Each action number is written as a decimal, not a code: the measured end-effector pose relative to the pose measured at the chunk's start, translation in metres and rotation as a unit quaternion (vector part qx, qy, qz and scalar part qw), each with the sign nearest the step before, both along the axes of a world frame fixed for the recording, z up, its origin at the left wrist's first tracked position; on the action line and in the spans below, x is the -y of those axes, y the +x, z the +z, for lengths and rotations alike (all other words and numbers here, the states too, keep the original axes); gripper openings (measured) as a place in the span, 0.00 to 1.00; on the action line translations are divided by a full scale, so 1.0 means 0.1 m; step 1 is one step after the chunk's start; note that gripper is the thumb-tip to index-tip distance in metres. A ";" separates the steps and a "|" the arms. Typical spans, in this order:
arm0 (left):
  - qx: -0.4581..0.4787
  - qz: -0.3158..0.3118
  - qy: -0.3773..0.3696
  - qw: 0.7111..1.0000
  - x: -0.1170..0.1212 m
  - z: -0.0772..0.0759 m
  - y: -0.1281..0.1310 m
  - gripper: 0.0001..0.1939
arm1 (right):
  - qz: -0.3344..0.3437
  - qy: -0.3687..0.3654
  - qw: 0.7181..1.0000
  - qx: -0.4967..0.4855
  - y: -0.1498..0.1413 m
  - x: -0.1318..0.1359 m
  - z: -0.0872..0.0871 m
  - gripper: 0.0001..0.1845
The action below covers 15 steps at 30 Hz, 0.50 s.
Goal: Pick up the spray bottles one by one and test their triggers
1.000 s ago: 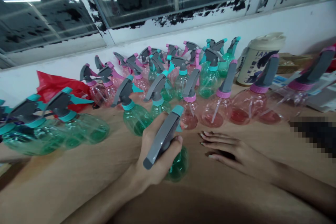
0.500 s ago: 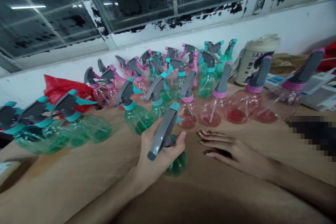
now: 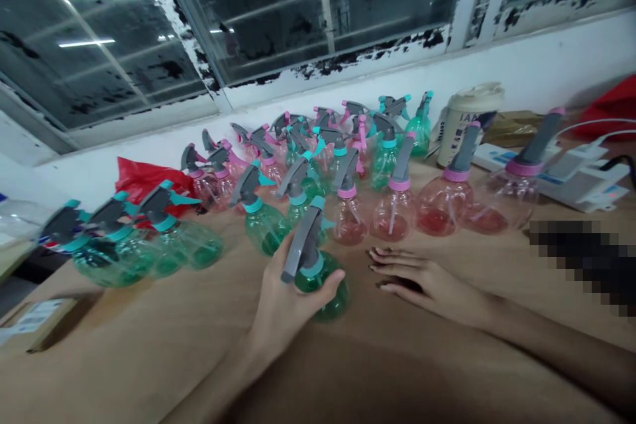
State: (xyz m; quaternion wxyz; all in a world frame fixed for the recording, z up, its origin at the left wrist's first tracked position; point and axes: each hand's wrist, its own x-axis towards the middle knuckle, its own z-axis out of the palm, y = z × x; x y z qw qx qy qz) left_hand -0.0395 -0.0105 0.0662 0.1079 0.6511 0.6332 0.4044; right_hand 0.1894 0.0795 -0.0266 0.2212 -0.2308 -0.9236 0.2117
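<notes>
My left hand (image 3: 283,298) is wrapped round a green spray bottle (image 3: 332,301) with a grey trigger head and a teal collar. Its thumb lies along the near side of the bottle's body; the other fingers are mostly hidden behind it. To the right, my right hand (image 3: 417,278) rests on the tabletop (image 3: 358,364), fingers stretched out and holding nothing. Just beyond it stands a row of pink spray bottles (image 3: 392,218). Another green spray bottle (image 3: 265,225) is close behind my left hand.
Several green spray bottles (image 3: 191,248) stand at the left, near a red plastic bag (image 3: 149,175). More bottles crowd toward the wall. A paper cup (image 3: 460,126) and a white power strip (image 3: 571,175) are at the right. A small cardboard box (image 3: 50,324) lies at the left edge.
My left hand's thumb has shifted from the bottle's neck down onto its body, and the teal collar now shows. My right hand stays flat on the table. The camera view has shifted slightly.
</notes>
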 end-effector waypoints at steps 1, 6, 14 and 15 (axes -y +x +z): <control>0.022 -0.005 0.000 1.000 0.02 -0.03 0.00 0.30 | 0.003 0.000 1.000 0.001 0.00 0.00 0.00 0.18; 0.094 0.010 0.002 0.996 0.11 -0.11 0.07 0.14 | 0.003 0.007 1.000 0.004 0.01 0.00 -0.01 0.18; 0.027 0.022 0.005 0.999 0.34 0.04 -0.14 0.13 | 0.002 0.080 0.995 0.058 -0.06 -0.03 -0.04 0.18; 0.024 0.033 0.000 0.999 0.39 0.05 -0.21 0.13 | -0.006 0.089 0.993 0.071 -0.09 -0.02 -0.01 0.18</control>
